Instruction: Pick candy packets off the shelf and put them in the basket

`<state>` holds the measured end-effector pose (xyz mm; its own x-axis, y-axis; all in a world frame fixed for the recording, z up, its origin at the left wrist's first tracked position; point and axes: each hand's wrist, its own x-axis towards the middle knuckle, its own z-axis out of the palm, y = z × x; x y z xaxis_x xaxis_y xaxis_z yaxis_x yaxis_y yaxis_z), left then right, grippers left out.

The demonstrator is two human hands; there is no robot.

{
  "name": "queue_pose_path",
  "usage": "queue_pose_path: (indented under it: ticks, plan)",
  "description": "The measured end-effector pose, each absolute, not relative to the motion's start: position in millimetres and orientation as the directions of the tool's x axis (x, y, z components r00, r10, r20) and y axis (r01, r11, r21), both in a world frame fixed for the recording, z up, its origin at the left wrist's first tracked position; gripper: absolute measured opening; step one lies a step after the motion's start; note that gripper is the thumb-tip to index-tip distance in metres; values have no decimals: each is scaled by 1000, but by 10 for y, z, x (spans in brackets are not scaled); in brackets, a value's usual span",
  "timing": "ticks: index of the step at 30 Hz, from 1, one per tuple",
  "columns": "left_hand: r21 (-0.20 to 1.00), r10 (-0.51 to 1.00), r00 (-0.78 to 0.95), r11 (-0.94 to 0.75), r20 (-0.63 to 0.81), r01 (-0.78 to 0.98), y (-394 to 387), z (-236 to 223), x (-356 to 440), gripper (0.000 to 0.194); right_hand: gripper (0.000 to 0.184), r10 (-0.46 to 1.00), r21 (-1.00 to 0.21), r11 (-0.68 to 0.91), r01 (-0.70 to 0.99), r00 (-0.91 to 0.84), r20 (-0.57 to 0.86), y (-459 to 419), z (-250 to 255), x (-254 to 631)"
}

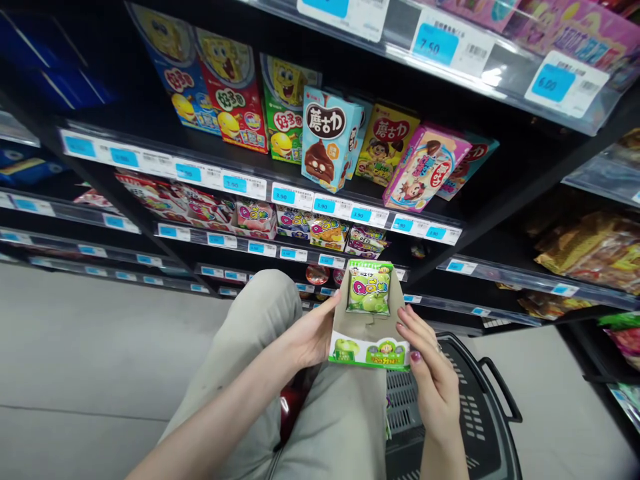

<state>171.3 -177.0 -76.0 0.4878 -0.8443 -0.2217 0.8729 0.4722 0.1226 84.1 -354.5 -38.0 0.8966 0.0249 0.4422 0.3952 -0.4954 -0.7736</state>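
Note:
A green-and-white display box (369,352) with an open front is held over my knees. Inside it, against the back wall, stands one green apple gummy candy packet (369,293). My left hand (316,333) grips the box along its left side, fingers partly hidden behind it. On the right side, the fingers of my right hand (425,360) press against the box wall, with the thumb at the lower front corner. Both hands support the box; neither touches the packet.
Shelves ahead carry SpongeBob boxes (231,87), a blue mushroom-chocolate box (327,140), a pink box (425,167) and gummy packets (327,232). Price tags (327,205) line the shelf edges. A dark shopping basket (480,413) stands on the floor at my right. Golden bags (595,253) fill the right-hand shelf.

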Motion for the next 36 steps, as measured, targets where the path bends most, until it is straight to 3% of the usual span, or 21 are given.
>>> queue_pose_path:
  ticks: [13,36]
  plan:
    - [184,-851,484,453,-203,873,-1771,-774,1708,58,34,35,-771,-500,395,899,437,-3581,-354,834]
    - [113,-862,452,438,-228,892,-1769,-750,1694,59,34,60,-755,-518,403,897,438,-3601,-360,789]
